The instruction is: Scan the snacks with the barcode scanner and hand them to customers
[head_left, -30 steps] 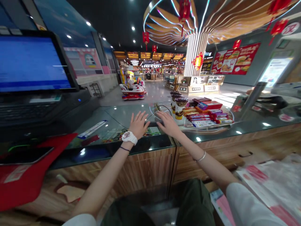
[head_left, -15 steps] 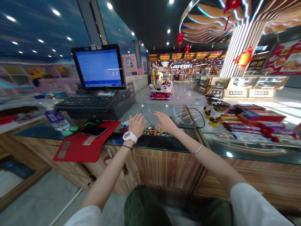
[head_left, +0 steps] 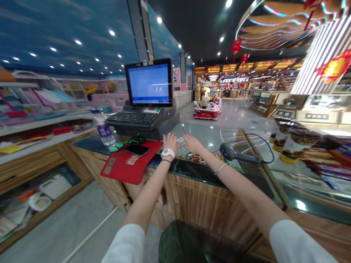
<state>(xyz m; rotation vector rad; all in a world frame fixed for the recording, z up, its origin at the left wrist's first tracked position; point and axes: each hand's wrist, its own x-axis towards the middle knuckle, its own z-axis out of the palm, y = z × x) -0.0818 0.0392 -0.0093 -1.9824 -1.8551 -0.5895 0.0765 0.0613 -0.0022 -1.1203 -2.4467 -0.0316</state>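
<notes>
My left hand [head_left: 171, 143], with a white watch on its wrist, is over the glass counter top [head_left: 200, 129] just right of the red mat. Its fingers are spread and nothing is in them. My right hand [head_left: 193, 144] is close beside it, palm down, fingers stretched towards the left and holding nothing I can see. A small whitish item [head_left: 180, 139] shows between the two hands; I cannot tell whether it is on or under the glass. Wrapped sweets [head_left: 196, 157] are visible through the glass below my right hand. Right of that arm is a handheld barcode scanner [head_left: 238, 155].
On the left are a monitor [head_left: 150, 84], a keyboard [head_left: 133, 117], a water bottle [head_left: 104, 129], and a red mat [head_left: 128, 168] bearing a phone [head_left: 137, 149] and a mouse [head_left: 137, 140]. Cups [head_left: 294, 146] and packaged snacks [head_left: 329, 164] are at the right.
The view has turned left, so the counter things appear further right. My right hand has come closer to my left, its fingers less spread. The scanner shows more fully.
</notes>
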